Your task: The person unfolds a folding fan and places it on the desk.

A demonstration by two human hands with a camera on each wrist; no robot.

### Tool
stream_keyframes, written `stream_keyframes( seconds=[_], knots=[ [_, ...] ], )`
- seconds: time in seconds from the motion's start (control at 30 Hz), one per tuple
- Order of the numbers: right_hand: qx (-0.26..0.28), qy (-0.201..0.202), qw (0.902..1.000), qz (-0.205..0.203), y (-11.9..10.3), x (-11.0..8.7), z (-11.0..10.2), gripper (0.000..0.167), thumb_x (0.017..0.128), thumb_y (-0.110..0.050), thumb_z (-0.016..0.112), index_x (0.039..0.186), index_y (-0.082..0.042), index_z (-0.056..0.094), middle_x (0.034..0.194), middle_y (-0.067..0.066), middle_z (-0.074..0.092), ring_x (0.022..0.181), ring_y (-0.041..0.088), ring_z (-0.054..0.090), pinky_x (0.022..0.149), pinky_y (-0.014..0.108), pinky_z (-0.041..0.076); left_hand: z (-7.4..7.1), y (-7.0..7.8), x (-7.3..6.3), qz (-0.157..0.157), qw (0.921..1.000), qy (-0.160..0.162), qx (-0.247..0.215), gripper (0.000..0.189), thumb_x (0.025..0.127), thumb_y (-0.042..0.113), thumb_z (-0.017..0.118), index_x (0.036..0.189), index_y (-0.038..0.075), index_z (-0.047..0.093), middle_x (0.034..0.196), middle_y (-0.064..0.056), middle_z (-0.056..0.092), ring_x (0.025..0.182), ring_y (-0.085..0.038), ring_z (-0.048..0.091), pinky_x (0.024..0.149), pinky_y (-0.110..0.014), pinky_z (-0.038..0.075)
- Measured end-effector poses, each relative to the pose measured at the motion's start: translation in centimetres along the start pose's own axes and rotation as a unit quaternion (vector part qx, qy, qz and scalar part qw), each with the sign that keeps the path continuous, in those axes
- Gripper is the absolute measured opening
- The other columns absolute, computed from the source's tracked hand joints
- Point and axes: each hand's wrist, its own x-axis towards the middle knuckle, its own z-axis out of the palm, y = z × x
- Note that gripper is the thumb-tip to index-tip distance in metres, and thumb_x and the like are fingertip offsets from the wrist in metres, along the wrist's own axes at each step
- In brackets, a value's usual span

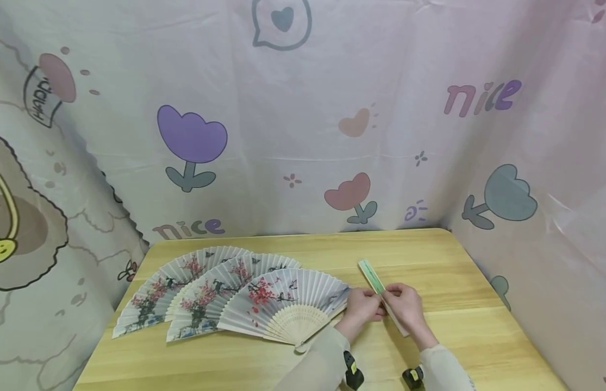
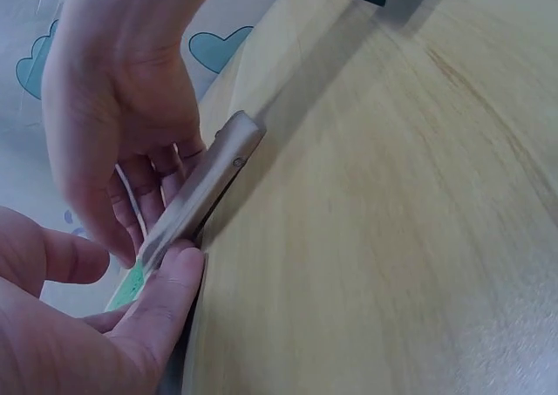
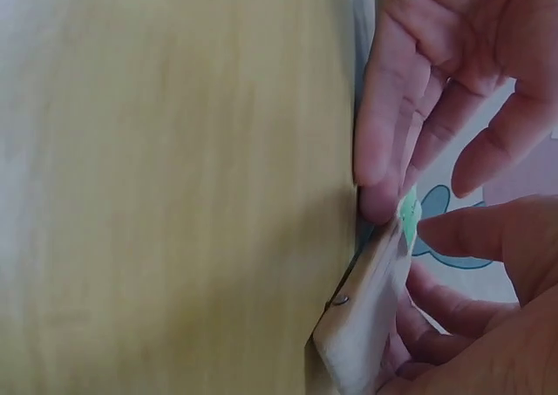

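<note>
A closed folding fan [image 1: 393, 317] with pale wooden ribs and a green label band [image 1: 373, 278] lies slanted on the right of the table. My right hand [image 1: 405, 308] holds it by the sides, thumb at the green band and fingers round the far side in the right wrist view. My left hand [image 1: 362, 310] is at the fan's left side. Its fingertips [image 2: 179, 269] touch the fan, while its thumb stands apart from it. The fan's rivet [image 3: 341, 299] shows near the close end. Left of my hands lies a spread fan [image 1: 310, 290] with red blossoms.
Two more spread fans, a middle one [image 1: 205, 304] and a rear one [image 1: 151, 304], overlap on the left of the wooden table [image 1: 454, 282]. A patterned curtain [image 1: 293, 108] hangs behind the table and at both sides. Each wrist wears a black camera.
</note>
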Motion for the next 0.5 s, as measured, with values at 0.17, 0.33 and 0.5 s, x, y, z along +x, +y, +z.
stream_keyframes(
  seconds=[0.17, 0.33, 0.5],
  knots=[
    [0.026, -0.001, 0.9996, 0.007, 0.0, 0.1, 0.1, 0.027, 0.094, -0.008, 0.066, 0.113, 0.01, 0.071, 0.1, 0.023, 0.077, 0.083, 0.023, 0.071, 0.066, 0.023, 0.055, 0.1, -0.3, 0.2, 0.005, 0.9999, 0.009, -0.011, 0.022, 0.094, -0.001, 0.062, 0.113, -0.01, 0.069, 0.08, -0.023, 0.076, 0.072, -0.033, 0.079, 0.06, -0.032, 0.069],
    [0.055, -0.01, 0.9984, 0.008, -0.1, 0.1, 0.0, 0.027, 0.098, -0.006, 0.066, 0.119, 0.01, 0.07, 0.107, 0.025, 0.076, 0.092, 0.026, 0.072, 0.07, 0.022, 0.056, -0.2, -0.6, 0.5, 0.015, 0.9995, 0.017, -0.02, 0.021, 0.097, 0.001, 0.062, 0.114, -0.008, 0.069, 0.085, -0.019, 0.076, 0.071, -0.03, 0.078, 0.062, -0.033, 0.069],
    [0.085, -0.018, 0.9962, 0.004, -0.8, -0.1, -0.1, 0.029, 0.099, -0.008, 0.069, 0.123, 0.009, 0.069, 0.114, 0.025, 0.075, 0.102, 0.029, 0.072, 0.075, 0.019, 0.056, -1.0, -0.6, 0.8, 0.034, 0.9986, 0.014, -0.039, 0.02, 0.098, 0.001, 0.062, 0.115, -0.008, 0.066, 0.089, -0.019, 0.074, 0.073, -0.032, 0.078, 0.067, -0.039, 0.071]
  ],
)
